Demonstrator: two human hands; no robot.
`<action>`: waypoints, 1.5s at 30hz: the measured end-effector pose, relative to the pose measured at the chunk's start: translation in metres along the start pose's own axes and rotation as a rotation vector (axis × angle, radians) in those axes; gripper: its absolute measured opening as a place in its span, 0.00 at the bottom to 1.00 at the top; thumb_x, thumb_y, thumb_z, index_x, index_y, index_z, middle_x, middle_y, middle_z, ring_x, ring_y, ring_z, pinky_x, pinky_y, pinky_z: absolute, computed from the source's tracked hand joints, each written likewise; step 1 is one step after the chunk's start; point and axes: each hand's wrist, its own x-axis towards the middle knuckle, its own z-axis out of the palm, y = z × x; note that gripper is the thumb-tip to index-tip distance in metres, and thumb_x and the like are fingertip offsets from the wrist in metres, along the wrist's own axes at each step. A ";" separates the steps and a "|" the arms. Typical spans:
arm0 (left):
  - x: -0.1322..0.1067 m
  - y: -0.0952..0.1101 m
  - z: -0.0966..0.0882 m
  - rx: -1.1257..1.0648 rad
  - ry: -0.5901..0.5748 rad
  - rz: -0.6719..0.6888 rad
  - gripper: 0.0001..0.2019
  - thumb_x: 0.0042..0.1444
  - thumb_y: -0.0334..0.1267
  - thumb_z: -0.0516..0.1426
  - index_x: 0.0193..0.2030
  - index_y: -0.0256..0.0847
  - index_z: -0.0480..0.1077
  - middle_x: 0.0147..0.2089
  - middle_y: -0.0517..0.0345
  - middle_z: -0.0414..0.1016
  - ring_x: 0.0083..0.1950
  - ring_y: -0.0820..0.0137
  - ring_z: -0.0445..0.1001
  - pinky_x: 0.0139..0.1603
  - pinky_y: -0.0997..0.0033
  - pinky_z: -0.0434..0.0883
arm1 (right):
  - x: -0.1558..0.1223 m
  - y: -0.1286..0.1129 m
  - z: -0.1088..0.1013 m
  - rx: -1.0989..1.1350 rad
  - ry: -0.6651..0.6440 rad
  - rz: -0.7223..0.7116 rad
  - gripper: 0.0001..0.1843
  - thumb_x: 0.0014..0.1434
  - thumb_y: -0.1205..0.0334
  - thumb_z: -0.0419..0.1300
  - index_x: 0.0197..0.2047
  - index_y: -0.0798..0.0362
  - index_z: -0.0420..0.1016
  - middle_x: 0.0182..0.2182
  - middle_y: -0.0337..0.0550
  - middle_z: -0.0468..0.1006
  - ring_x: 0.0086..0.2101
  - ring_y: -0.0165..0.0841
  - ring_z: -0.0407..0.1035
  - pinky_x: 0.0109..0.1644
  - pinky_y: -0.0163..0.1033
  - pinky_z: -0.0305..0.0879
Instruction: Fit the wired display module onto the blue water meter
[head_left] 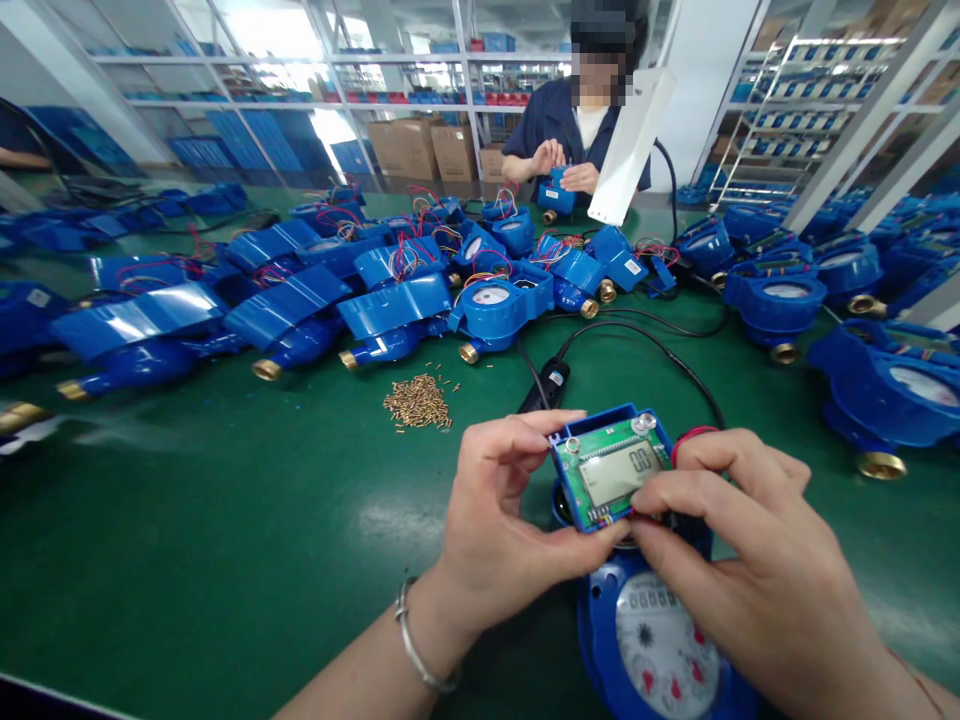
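Observation:
A blue water meter [667, 640] with a white dial and red pointers lies below my hands. Above its dial, a green circuit board with a lit LCD [619, 470] sits in a blue housing [577, 500], tilted toward me. My left hand [502, 500] grips the housing by its left side, thumb along the lower edge and fingers at the top corner. At the lower right edge of the board, thumb and forefinger of my right hand [750, 540] pinch at thin coloured wires, which the fingers partly hide. Red wire [694, 437] shows behind that hand.
A pile of small brass screws [418, 402] lies on the green table [225, 520]. A black handheld device [553, 384] with a cable lies behind the housing. Several blue meters [495, 305] line the back and right. Across the table, a person [551, 120] handles another meter.

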 end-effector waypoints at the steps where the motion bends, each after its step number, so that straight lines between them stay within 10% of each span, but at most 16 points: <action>1: 0.000 0.000 0.000 0.001 0.002 0.000 0.33 0.37 0.25 0.71 0.46 0.44 0.57 0.50 0.49 0.72 0.53 0.60 0.75 0.52 0.57 0.75 | 0.000 0.000 0.001 0.016 0.008 0.007 0.05 0.62 0.65 0.59 0.33 0.48 0.71 0.34 0.38 0.70 0.38 0.32 0.66 0.42 0.43 0.52; 45: -0.003 0.002 -0.002 0.203 -0.014 0.144 0.34 0.35 0.33 0.72 0.47 0.46 0.58 0.48 0.50 0.74 0.48 0.59 0.77 0.49 0.55 0.73 | -0.002 0.011 -0.009 -0.083 -0.277 -0.137 0.08 0.56 0.73 0.56 0.35 0.48 0.67 0.33 0.37 0.66 0.37 0.32 0.63 0.41 0.41 0.47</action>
